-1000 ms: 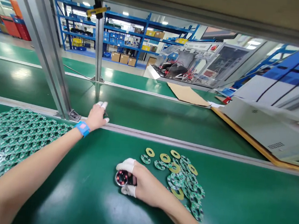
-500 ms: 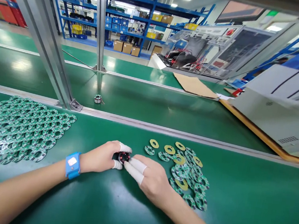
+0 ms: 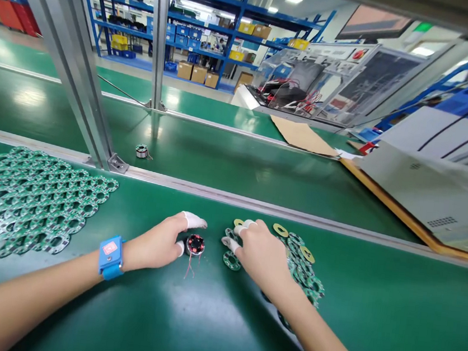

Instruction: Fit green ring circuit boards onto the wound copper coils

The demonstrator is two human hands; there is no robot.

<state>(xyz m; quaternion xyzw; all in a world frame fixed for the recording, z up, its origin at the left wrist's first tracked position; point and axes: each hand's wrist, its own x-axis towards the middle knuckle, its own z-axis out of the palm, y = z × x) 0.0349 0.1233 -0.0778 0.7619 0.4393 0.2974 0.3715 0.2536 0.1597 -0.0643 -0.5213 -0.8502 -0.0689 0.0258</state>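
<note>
A small motor stator with reddish coils sits on the green bench, its thin wires trailing toward me. Just left of it, my left hand is open, thumb and finger spread around its side without gripping it. White finger cots cover the fingertips, and a blue strap is on the wrist. To the right, my right hand hovers over the ring-shaped circuit boards, its cotted thumb and finger apart. One green ring board lies just below the thumb; whether the fingertips touch a board I cannot tell.
Many green ring boards lie in rows at left. A pile of ring boards with yellow rings lies beneath and beyond my right arm. Another stator stands on the conveyor belt, behind a metal rail. A metal post rises at left.
Both hands have let go of the stator, which now rests on the bench with its wires showing. My right hand has moved right to the ring boards; my left hand has opened.
</note>
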